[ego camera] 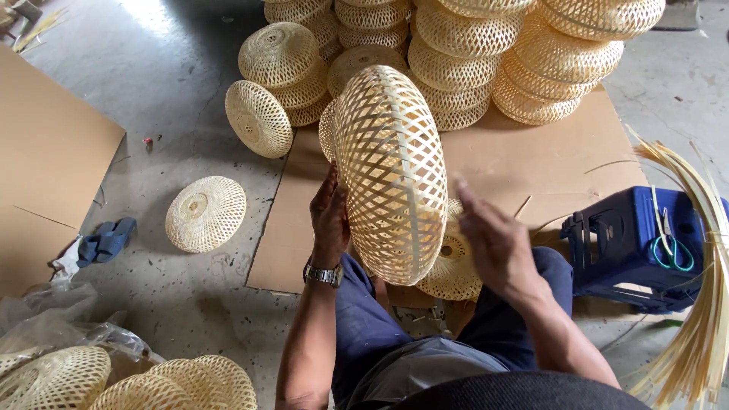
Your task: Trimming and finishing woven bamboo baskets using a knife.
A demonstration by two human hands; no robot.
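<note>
The left hand (pixel 330 216) presses flat against the left side of a woven basket (pixel 391 171), fingers spread, holding it on edge above the person's lap. The right hand (pixel 490 239) is open, fingers loosely extended, just right of the basket; whether it touches the weave cannot be told. A second basket (pixel 454 266) lies between the hands, behind the first, low by the knees. Beyond the hands a stack of baskets (pixel 456 53) sits on cardboard (pixel 531 163). Right of the right hand stands a blue stool (pixel 623 243) bearing scissors (pixel 672 247), with bamboo strips (pixel 702 304) past it. Left of the left hand a flat disc (pixel 206 213) lies on the floor (pixel 167 76).
</note>
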